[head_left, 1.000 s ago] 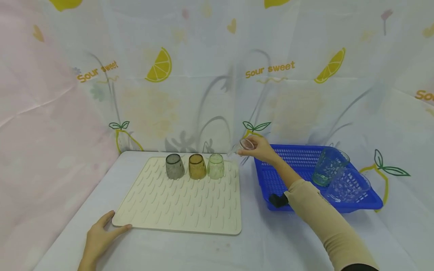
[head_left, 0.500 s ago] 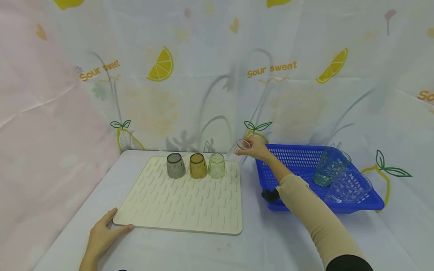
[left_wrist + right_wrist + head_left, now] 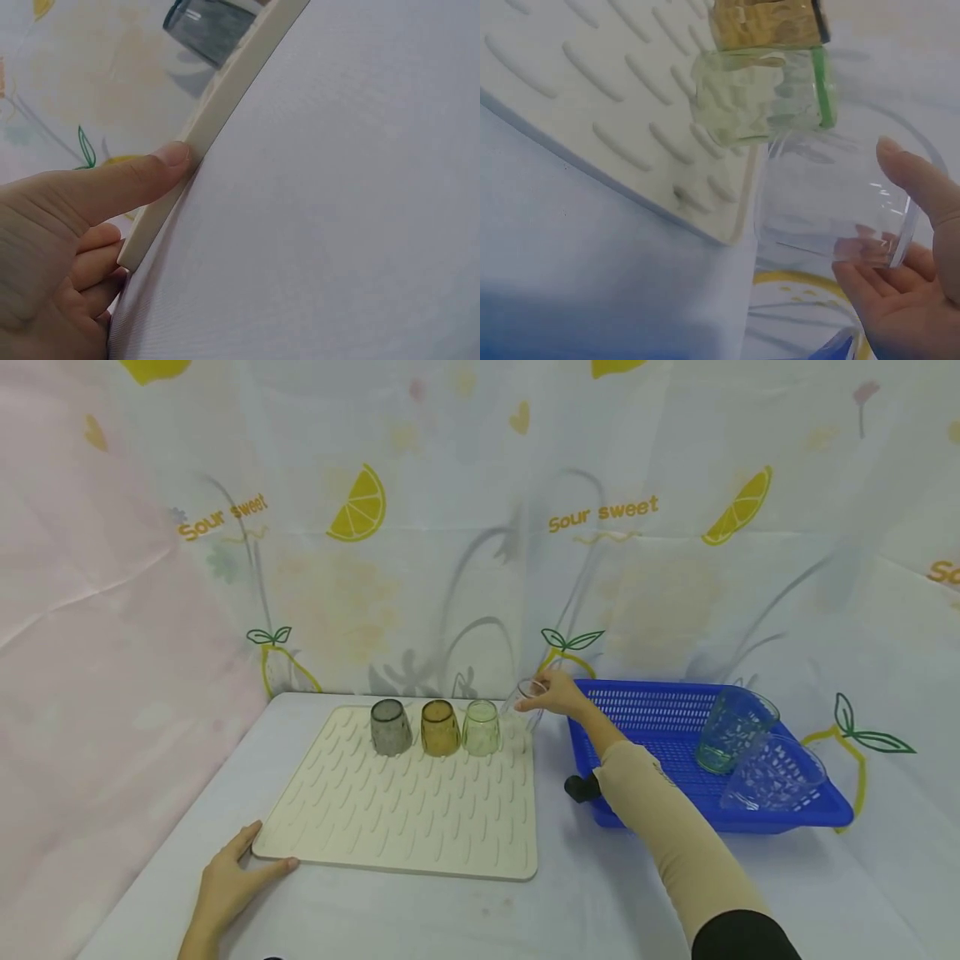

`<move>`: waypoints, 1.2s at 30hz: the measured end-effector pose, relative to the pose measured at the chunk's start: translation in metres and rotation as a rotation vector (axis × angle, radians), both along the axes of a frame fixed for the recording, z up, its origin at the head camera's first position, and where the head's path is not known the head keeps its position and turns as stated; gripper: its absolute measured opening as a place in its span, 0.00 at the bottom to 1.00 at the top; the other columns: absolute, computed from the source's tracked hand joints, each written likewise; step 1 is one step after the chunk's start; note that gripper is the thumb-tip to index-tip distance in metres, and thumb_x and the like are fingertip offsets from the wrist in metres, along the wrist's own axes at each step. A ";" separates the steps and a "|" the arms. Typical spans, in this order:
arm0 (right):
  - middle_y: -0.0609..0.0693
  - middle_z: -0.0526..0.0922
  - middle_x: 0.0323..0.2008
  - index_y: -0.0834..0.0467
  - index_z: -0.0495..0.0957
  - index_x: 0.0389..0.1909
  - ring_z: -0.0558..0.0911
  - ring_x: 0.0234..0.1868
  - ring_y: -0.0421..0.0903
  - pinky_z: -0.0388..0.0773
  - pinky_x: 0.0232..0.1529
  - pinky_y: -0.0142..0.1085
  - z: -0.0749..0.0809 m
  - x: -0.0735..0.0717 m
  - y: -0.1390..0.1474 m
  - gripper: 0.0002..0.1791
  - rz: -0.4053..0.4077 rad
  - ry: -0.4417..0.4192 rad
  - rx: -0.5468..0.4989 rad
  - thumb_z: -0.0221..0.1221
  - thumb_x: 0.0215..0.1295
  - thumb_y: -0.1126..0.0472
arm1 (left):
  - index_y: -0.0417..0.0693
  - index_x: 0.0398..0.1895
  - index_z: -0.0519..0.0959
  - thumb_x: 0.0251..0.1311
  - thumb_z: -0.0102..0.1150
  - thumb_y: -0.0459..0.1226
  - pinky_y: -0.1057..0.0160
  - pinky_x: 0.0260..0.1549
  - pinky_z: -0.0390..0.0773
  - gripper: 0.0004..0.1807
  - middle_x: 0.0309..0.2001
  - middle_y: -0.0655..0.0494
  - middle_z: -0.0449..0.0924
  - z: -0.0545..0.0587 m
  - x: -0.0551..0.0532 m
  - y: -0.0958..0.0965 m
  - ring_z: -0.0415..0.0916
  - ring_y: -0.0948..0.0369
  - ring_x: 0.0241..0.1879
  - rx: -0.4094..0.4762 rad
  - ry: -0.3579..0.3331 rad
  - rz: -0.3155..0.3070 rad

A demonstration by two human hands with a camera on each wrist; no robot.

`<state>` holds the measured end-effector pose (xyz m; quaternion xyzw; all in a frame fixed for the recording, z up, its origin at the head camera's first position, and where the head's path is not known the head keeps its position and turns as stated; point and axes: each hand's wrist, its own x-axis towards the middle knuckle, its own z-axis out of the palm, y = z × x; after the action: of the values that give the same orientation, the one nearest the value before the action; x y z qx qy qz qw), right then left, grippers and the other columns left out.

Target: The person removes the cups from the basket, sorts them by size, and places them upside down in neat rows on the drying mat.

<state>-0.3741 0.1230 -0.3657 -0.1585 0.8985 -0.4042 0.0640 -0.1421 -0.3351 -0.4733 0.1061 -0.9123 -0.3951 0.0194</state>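
Note:
A clear glass (image 3: 817,191) is in my right hand (image 3: 558,692), thumb and fingers holding it near its upper end. It is over the back right corner of the cream drying mat (image 3: 397,818), just right of a pale green glass (image 3: 481,728). An amber glass (image 3: 440,728) and a grey glass (image 3: 391,727) stand in the same row along the mat's far edge. At the mat's front left corner, my left hand (image 3: 225,881) grips the edge: in the left wrist view the thumb (image 3: 139,180) presses the front side, with the other fingers around the corner.
Right of the mat stands a blue plastic basket (image 3: 637,687). A bluish glass (image 3: 731,731) and another clear glass (image 3: 772,777) are tilted inside it. My right forearm crosses the basket's left front. A lemon-print cloth (image 3: 450,568) hangs close behind the mat.
My right hand has moved slightly left and down with the clear glass, from beside the basket to the mat's back right corner. The left hand stays at the mat's corner.

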 end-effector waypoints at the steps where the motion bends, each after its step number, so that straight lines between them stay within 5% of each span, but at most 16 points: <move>1: 0.68 0.69 0.61 0.73 0.63 0.61 0.69 0.62 0.60 0.70 0.61 0.49 -0.001 -0.001 0.000 0.40 0.003 -0.002 0.008 0.68 0.53 0.56 | 0.25 0.67 0.50 0.49 0.69 0.46 0.30 0.62 0.44 0.53 0.68 0.25 0.41 0.000 0.000 0.000 0.41 0.27 0.65 -0.003 0.004 0.002; 23: 0.69 0.66 0.62 0.76 0.60 0.62 0.68 0.63 0.61 0.68 0.62 0.48 -0.019 -0.004 -0.014 0.43 -0.002 -0.057 0.060 0.70 0.51 0.60 | 0.26 0.68 0.50 0.49 0.69 0.46 0.31 0.63 0.41 0.53 0.68 0.27 0.40 0.001 0.000 0.001 0.40 0.28 0.66 -0.014 -0.010 0.005; 32: 0.65 0.72 0.59 0.73 0.63 0.61 0.73 0.60 0.56 0.74 0.58 0.44 -0.046 -0.027 -0.014 0.50 0.028 -0.057 0.082 0.76 0.41 0.52 | 0.25 0.67 0.50 0.49 0.69 0.46 0.32 0.64 0.40 0.52 0.67 0.25 0.41 -0.001 0.002 0.001 0.40 0.27 0.65 -0.025 0.020 0.004; 36: 0.67 0.68 0.62 0.74 0.62 0.61 0.70 0.63 0.59 0.70 0.61 0.47 -0.034 -0.014 -0.019 0.46 0.005 -0.098 0.066 0.73 0.45 0.59 | 0.24 0.67 0.50 0.49 0.69 0.46 0.32 0.64 0.41 0.52 0.67 0.25 0.42 -0.001 0.001 0.001 0.41 0.27 0.65 -0.028 0.028 -0.002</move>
<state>-0.3877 0.1037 -0.4000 -0.1387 0.9068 -0.3814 0.1143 -0.1410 -0.3345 -0.4747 0.0996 -0.9175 -0.3837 0.0332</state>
